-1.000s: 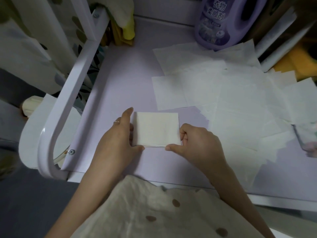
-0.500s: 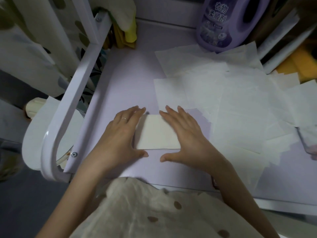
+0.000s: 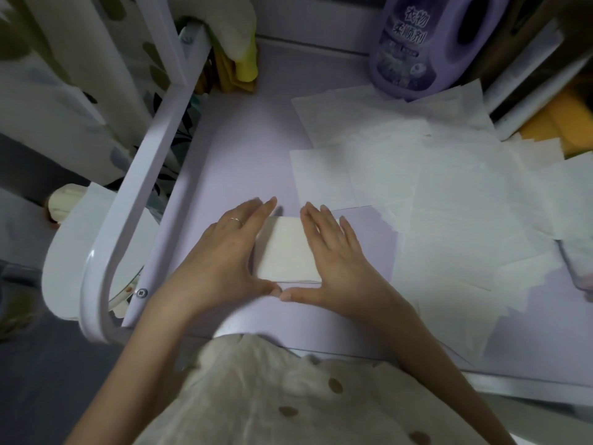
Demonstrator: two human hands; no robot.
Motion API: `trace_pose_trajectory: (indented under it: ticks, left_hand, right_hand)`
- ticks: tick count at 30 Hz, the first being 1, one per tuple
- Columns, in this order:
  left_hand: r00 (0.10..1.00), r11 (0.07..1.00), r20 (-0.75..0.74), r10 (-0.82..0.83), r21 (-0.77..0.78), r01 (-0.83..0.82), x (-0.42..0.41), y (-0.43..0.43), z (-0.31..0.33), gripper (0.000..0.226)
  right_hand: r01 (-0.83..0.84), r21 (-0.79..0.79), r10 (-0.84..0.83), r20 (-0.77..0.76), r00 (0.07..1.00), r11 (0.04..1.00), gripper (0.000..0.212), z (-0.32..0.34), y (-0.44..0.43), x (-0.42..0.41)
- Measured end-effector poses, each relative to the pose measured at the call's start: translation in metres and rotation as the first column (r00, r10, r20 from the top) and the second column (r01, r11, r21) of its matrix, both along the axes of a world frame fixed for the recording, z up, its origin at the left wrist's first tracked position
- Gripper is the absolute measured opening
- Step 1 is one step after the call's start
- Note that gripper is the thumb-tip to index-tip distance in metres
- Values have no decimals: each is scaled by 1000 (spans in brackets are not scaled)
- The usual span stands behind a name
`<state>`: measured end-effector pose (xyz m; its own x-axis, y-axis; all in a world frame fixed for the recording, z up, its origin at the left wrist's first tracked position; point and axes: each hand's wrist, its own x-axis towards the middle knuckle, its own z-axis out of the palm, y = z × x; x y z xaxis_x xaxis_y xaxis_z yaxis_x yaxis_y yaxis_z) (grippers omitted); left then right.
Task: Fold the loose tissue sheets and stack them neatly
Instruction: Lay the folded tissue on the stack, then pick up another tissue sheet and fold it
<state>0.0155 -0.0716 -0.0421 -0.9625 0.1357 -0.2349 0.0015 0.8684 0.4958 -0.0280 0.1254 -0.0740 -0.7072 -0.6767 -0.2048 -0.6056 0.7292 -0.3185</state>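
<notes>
Right now we see 1 folded tissue [image 3: 285, 252] lying on the lilac table [image 3: 244, 139], near its front edge, w/ both hands on it. L hand [image 3: 224, 252] lies flat on the tissue's 9 o'clock side, wide open, fingers straight & close together, pointing to 12. A ring [image 3: 236, 220] sits on 1 finger. R hand [image 3: 337, 261] lies flat over the 3 o'clock side, also wide open, fingers straight & a bit spread. The 2 thumb tips nearly meet at 6 o'clock, just below the tissue's near edge; whether they touch we can't tell. Loose sheets [image 3: 449, 203] lie overlapping from 12 to 4 o'clock of the tissue, the nearest just beside the R fingertips. A purple bottle [image 3: 426, 43] stands at 1 o'clock, at the sheets' far edge. A white rail [image 3: 144, 175] runs along the table's 9 o'clock side, w/ yellow cloth [image 3: 247, 69] at 11.
</notes>
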Motion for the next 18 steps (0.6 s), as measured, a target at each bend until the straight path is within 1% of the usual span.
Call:
trace_pose_trajectory:
  ticks: [2, 5, 8, 10, 11, 12, 13, 14, 15, 16, 17, 18]
  left_hand:
    - [998, 998, -27, -60, -1, 60, 2, -3, -4, 118]
    - [984, 984, -37, -175, -43, 174, 1, -3, -11, 92]
    - [984, 981, -2, -178, -80, 177, -1, 4, -21, 83]
    - [987, 981, 8, -161, -106, 161, -2, 6, -24, 82]
    - [987, 980, 10, -162, -114, 162, -3, 6, -25, 82]
    - [987, 980, 11, -158, -118, 158, -4, 6, -25, 82]
    - [988, 981, 9, -154, -121, 154, -5, 6, -26, 83]
    - [989, 981, 7, -150, -125, 150, -5, 6, -25, 83]
    - [989, 980, 7, -149, -132, 148, -6, 7, -25, 84]
    - [989, 979, 6, -149, -140, 148, -6, 8, -25, 84]
    - [989, 978, 6, -147, -147, 146, -5, 9, -26, 84]
    - [989, 977, -2, -147, -154, 145, -6, 10, -26, 84]
  right_hand:
    - [15, 9, -15, -27, 1000, 1000, 117, -3, 4, 1]
    - [10, 6, -10, -28, 1000, 1000, 112, -3, 9, 0]
    - [15, 11, -15, -2, 1000, 1000, 109, 0, 7, 1]
    - [98, -78, -96, 29, 995, 992, 106, 7, 3, -2]
    - [156, -149, -157, 2, 988, 977, 96, 12, 2, -6]
    - [200, -218, -218, -61, 974, 955, 80, 15, 2, -15]
    - [231, -265, -274, -139, 952, 936, 64, 18, 4, -26]
    - [252, -280, -310, -191, 931, 927, 53, 19, 8, -40]
    - [268, -256, -323, -205, 924, 929, 47, 19, 13, -54]
    - [279, -211, -318, -182, 931, 937, 42, 17, 19, -66]
    - [281, -190, -309, -133, 942, 940, 35, 14, 24, -75]
    - [279, -208, -302, -90, 949, 938, 29, 12, 29, -82]
